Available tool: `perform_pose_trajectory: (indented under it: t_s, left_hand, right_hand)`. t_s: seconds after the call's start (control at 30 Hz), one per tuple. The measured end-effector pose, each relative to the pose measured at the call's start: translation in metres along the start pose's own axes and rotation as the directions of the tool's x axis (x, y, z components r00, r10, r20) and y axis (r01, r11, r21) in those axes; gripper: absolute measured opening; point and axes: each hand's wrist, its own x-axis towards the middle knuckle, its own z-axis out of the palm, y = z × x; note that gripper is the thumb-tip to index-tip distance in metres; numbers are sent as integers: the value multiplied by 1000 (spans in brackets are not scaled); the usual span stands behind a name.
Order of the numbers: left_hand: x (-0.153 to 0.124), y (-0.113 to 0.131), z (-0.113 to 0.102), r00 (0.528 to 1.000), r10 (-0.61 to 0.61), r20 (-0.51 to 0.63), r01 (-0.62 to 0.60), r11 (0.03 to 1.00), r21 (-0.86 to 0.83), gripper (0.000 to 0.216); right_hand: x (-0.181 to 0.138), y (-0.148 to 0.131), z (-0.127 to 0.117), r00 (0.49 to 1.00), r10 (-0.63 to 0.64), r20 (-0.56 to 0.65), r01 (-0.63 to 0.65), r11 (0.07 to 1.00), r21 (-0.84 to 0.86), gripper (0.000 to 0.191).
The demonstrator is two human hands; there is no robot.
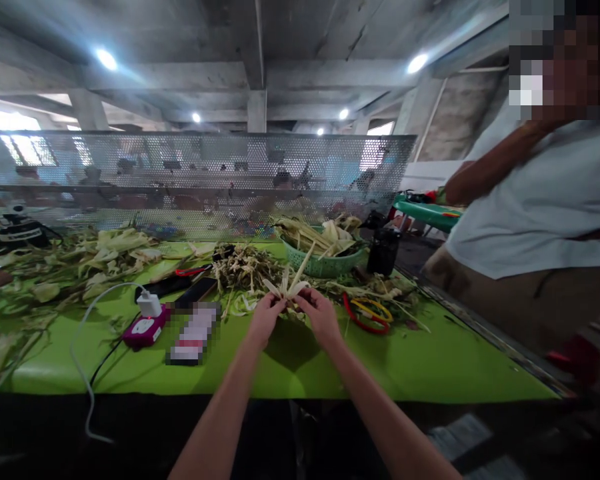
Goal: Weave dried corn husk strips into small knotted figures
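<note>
Both hands are raised over the green tabletop (405, 367), close together around a bundle of pale corn husk strips (286, 288). The strips fan out upward, one long piece pointing up and right. My left hand (266, 315) pinches the husk from the left side. From the right, my right hand (319, 312) grips it with closed fingers. Just behind stands a green plastic basket (325, 265) heaped with dried husks (320, 235). A pile of twisted husk pieces (250, 267) lies beyond my left hand. Red-and-yellow-handled scissors or pliers (367, 313) lie right of my right hand.
Left of my hands are a purple power socket (146, 328) with a white charger (149, 304), its cable (83, 333), and a phone (195, 333). Loose husks (110, 250) cover the far left. A perforated metal screen (205, 180) borders the back; a person (540, 193) stands at right.
</note>
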Motion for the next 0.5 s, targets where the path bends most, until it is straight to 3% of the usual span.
perform_pose_trajectory:
  t_s: [0.13,0.3,0.5]
  left_hand:
    - [3,-4,0,999,34,1,-34,996,82,9]
    - [6,-9,0,997,83,4,-82,972,220,6]
    - [4,-6,1,984,165,69,-179,918,354,11]
  right_hand:
    - [-3,-1,-1,997,-69,-37,67,996,-66,23]
    - [-7,-8,1,989,-142,44,147,981,-126,15]
    - [-6,-5,1,994,-110,25,113,983,-142,15]
